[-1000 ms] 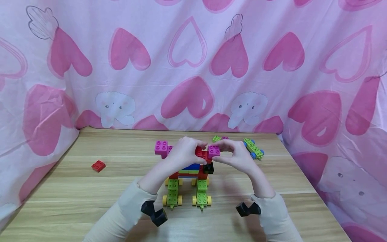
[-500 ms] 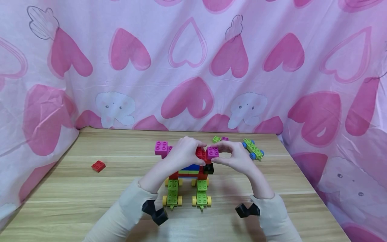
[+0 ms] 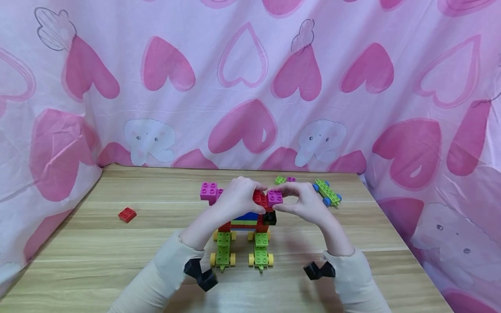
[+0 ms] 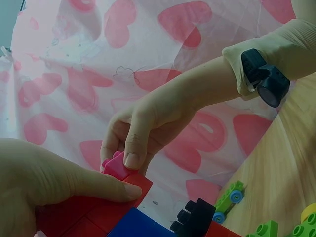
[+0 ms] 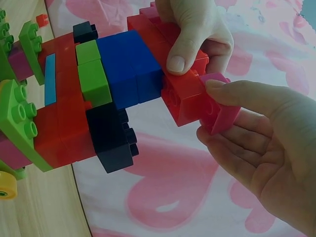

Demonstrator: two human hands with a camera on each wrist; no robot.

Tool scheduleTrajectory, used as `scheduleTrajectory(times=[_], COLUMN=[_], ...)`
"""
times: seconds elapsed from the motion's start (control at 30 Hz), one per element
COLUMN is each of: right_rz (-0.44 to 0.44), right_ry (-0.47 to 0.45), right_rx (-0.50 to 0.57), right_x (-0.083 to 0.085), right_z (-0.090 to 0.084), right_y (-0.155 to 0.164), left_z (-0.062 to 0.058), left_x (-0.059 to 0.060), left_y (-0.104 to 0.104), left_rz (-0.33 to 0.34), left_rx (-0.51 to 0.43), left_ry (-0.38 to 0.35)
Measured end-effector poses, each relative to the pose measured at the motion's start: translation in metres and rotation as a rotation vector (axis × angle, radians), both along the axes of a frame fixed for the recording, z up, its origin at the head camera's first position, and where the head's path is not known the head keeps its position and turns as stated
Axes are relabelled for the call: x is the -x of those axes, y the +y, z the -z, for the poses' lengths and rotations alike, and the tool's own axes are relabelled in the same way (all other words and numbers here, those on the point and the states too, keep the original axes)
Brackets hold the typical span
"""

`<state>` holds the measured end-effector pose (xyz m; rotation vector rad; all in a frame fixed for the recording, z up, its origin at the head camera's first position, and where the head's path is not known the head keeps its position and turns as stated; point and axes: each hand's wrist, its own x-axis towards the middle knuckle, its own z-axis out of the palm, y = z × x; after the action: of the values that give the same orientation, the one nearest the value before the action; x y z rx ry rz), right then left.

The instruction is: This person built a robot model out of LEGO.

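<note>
A brick model [image 3: 250, 222] of red, blue, green and black bricks stands mid-table on two green wheeled bases with yellow wheels. My left hand [image 3: 250, 199] grips the red bricks [image 5: 180, 94] at its top, thumb along their side. My right hand [image 3: 287, 199] pinches a small magenta brick [image 3: 275, 197] between thumb and fingers and holds it against the end of those red bricks. In the right wrist view the magenta brick [image 5: 219, 116] touches the red end. A black brick [image 5: 111, 138] juts out below the blue one [image 5: 131, 69].
A second magenta brick [image 3: 208, 191] shows behind my left hand. A loose red brick [image 3: 127, 214] lies at the left of the wooden table [image 3: 117, 261]. A green wheeled piece with blue wheels [image 3: 328, 192] and small green and magenta bricks [image 3: 280, 179] lie at the back right. Pink heart cloth surrounds the table.
My right hand has eased the magenta brick slightly left against the red bricks. The left hand and the model have stayed put.
</note>
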<state>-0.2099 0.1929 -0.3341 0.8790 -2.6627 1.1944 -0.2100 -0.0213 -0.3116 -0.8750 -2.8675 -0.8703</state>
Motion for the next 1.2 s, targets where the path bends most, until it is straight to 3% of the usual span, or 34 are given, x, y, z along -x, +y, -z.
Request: scheduleTrajectory(times=[0.33, 0.63, 0.8, 1.0, 1.2], right_rz=[-0.01, -0.008, -0.022, -0.055, -0.023], right_ry=[0.046, -0.031, -0.028, -0.002, -0.027], right_rx=[-0.038, -0.014, -0.004, 0.053, 0.145], right_x=[-0.001, 0.001, 0.002, 0.001, 0.008], right_z=[-0.005, -0.003, -0.001, -0.005, -0.004], right_y=[-0.003, 0.0, 0.004, 0.011, 0.021], left_z=[0.002, 0.002, 0.0, -0.002, -0.007], left_x=[0.002, 0.002, 0.001, 0.0, -0.002], left_y=[-0.001, 0.001, 0.0, -0.001, 0.0], left_rz=[0.002, 0.016, 0.043, 0.079, 0.068], left_rx=[0.007, 0.036, 0.035, 0.01, -0.04], left_ry=[0.016, 0.021, -0.008, -0.02, -0.011])
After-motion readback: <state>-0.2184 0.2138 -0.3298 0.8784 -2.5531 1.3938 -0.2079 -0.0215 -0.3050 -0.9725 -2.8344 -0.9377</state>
